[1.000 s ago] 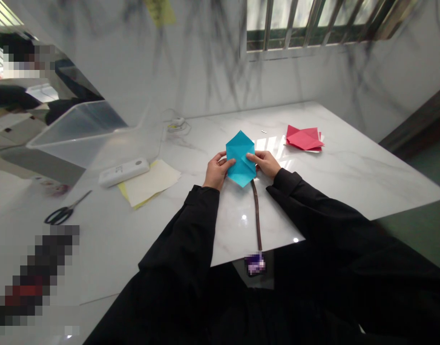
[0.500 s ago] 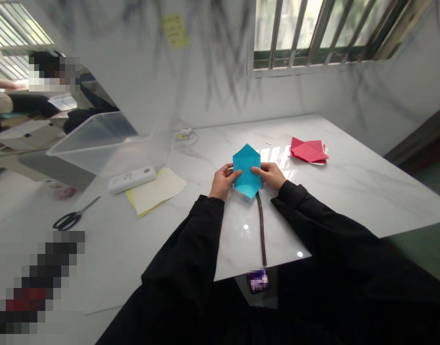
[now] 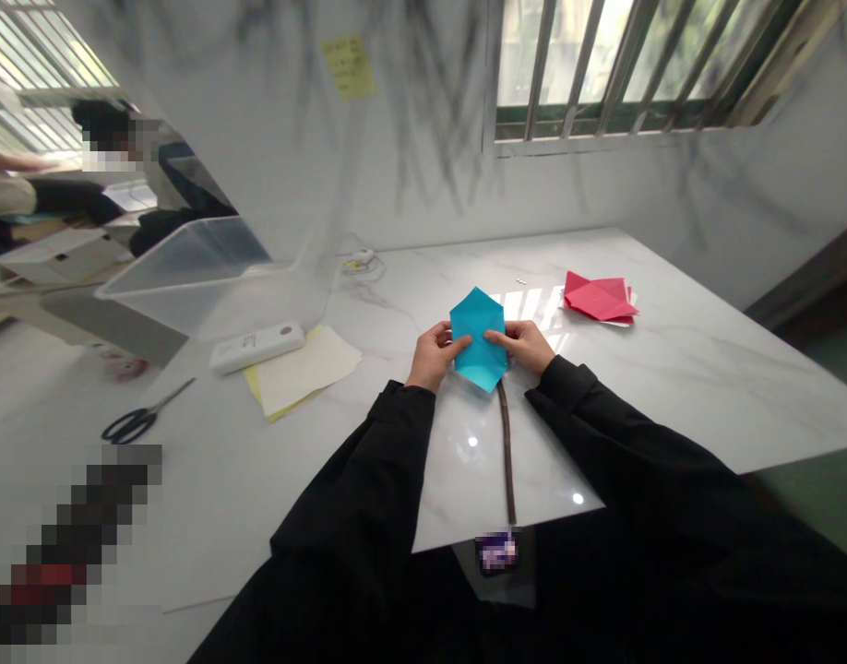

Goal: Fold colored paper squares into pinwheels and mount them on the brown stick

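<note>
A folded sheet of blue paper (image 3: pixel 477 355), six-sided with pointed top and bottom, is held up between my two hands over the table. My left hand (image 3: pixel 434 355) pinches its left edge, thumb lying on the front face. On the opposite edge, my right hand (image 3: pixel 527 347) grips the paper the same way, its thumb also on the front. The fingers behind the sheet are hidden. Below the paper a thin brown stick (image 3: pixel 507 452) lies on the white marbled table (image 3: pixel 707 378), its upper end hidden behind the paper.
Red paper pieces (image 3: pixel 600 299) lie at the right back. To the left are cream and yellow sheets (image 3: pixel 309 371), a white oblong device (image 3: pixel 257 348), scissors (image 3: pixel 147 412) and a clear plastic bin (image 3: pixel 188 277). A person (image 3: pixel 181 175) sits beyond the bin. A barred window is above.
The whole view has shifted slightly, so things sit a little lower in the picture. My left thumb lies a bit further in over the blue paper; both hands keep their hold.
</note>
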A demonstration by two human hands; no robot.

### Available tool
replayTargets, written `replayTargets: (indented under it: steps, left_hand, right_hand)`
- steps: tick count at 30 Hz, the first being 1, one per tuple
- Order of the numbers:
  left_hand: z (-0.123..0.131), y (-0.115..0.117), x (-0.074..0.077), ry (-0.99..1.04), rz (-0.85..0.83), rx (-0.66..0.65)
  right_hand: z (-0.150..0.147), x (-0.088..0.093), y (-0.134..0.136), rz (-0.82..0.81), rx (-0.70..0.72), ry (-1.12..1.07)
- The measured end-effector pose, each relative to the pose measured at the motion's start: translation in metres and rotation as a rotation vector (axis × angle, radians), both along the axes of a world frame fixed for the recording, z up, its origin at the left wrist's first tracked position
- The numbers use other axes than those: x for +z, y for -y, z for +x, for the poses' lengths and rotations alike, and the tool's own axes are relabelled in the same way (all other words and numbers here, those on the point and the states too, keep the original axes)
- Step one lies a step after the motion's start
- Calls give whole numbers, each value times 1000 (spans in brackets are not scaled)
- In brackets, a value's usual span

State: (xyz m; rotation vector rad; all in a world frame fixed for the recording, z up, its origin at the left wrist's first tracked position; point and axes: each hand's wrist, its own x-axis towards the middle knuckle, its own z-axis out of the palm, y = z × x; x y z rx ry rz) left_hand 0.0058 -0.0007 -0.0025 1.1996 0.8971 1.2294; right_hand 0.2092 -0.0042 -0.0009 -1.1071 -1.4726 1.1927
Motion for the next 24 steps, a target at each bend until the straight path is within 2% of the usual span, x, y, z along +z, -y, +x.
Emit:
replayTargets:
  steps: [9,24]
  left_hand:
    - [0,1,3,6,-12,-45]
    - [1,3,5,-15,-15,-50]
  right_hand:
    - [2,-6,-4,-22,-13,29]
    - [2,-3,-3,-32,-17,24]
